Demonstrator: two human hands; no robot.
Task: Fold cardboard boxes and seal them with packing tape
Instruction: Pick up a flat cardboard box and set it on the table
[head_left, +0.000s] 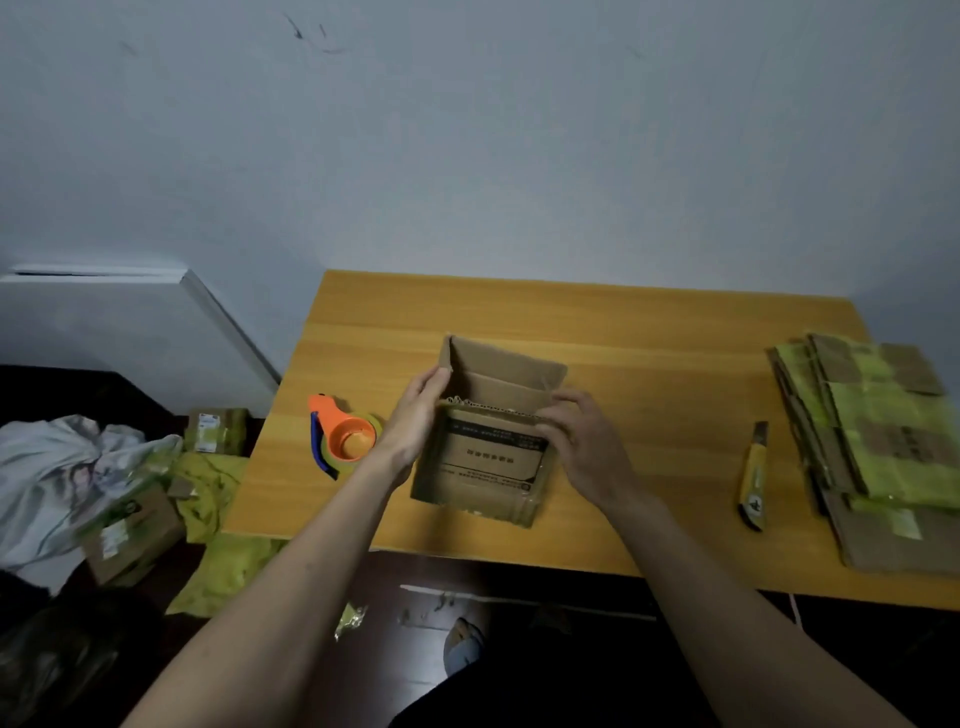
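Cardboard box (488, 457) stands open-topped mid-table (649, 364), held between both hands. Left hand (415, 421) grips its left wall, fingers curled over the rim; right hand (582, 441) pinches the near flap's right edge. Tape dispenser (340, 434) lies left, knife (753, 475) and flattened boxes (883, 447) right.

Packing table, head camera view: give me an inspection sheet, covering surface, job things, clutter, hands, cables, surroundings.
Surface: orange-brown wooden table.
Job's things: open brown cardboard box at centre; orange tape dispenser to its left; stack of flattened cardboard with yellow-green tape at right.
Clutter: yellow utility knife beside the stack.
Hands: left hand and right hand grip the box's sides.
Cables: nothing seen.
Surroundings: grey wall; boxes, yellow-green scraps and white cloth on the floor at left.
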